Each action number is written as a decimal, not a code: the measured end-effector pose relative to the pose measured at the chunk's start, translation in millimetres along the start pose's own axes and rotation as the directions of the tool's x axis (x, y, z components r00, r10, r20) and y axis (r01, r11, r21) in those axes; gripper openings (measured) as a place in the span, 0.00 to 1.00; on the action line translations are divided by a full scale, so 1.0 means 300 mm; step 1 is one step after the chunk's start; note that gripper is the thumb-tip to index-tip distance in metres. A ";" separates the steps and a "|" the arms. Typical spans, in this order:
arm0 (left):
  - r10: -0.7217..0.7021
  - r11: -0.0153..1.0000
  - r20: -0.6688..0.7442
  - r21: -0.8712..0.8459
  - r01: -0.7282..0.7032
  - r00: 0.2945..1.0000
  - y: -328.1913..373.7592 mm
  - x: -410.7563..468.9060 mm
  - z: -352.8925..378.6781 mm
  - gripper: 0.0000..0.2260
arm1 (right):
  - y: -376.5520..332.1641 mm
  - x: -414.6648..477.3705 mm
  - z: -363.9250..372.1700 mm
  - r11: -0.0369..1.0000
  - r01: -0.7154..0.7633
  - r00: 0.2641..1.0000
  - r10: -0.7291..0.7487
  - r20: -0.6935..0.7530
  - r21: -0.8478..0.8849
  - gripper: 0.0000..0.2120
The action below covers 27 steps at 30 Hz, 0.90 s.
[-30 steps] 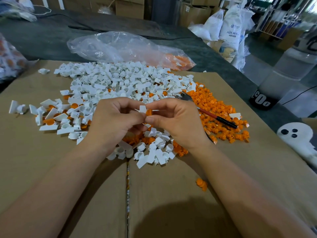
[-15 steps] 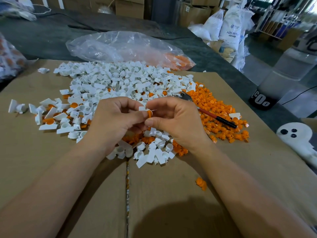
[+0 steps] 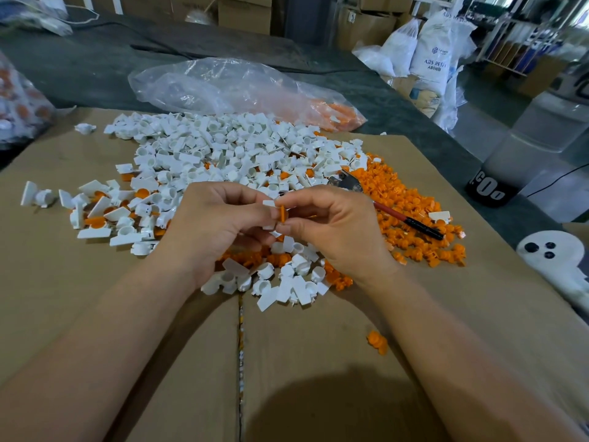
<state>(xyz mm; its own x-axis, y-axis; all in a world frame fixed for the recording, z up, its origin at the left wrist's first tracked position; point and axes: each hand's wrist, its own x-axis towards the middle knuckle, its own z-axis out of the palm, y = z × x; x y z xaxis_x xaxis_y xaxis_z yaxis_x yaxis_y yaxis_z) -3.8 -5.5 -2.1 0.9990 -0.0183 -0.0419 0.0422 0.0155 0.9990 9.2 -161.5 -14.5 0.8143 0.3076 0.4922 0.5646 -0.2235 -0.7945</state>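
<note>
My left hand (image 3: 210,228) pinches a small white plastic piece (image 3: 268,203) between thumb and fingers. My right hand (image 3: 334,231) pinches a small orange plug (image 3: 282,214) and holds it against the white piece, at the centre above the cardboard. A big heap of white plastic pieces (image 3: 223,154) lies behind the hands. More white pieces (image 3: 287,282) lie just below them. A spread of orange plugs (image 3: 411,212) lies to the right. Most of the white piece is hidden by my fingers.
Flattened cardboard (image 3: 159,362) covers the table, with a seam down the middle. A red-and-black-handled tool (image 3: 404,218) lies on the orange plugs. A clear plastic bag (image 3: 229,87) with orange parts lies behind the heap. One stray orange plug (image 3: 377,342) sits near my right forearm. A white object with black dots (image 3: 554,253) lies at the right edge.
The hands stay together at the centre. The orange plug has turned between my fingertips and now stands on edge against the white piece.
</note>
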 end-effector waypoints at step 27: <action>-0.067 0.988 0.036 -0.139 0.071 0.997 0.009 0.001 -0.010 0.13 | -0.013 0.015 -0.015 0.966 -0.176 0.980 0.154 0.129 0.187 0.22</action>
<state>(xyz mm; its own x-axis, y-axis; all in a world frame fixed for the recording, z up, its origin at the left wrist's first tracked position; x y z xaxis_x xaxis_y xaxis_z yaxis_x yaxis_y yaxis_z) -3.4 -2.4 0.5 0.9927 -0.0551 -0.1077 0.1150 0.1534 0.9814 11.2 -163.3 -7.6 0.8672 0.3864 0.3142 0.3771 -0.0974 -0.9211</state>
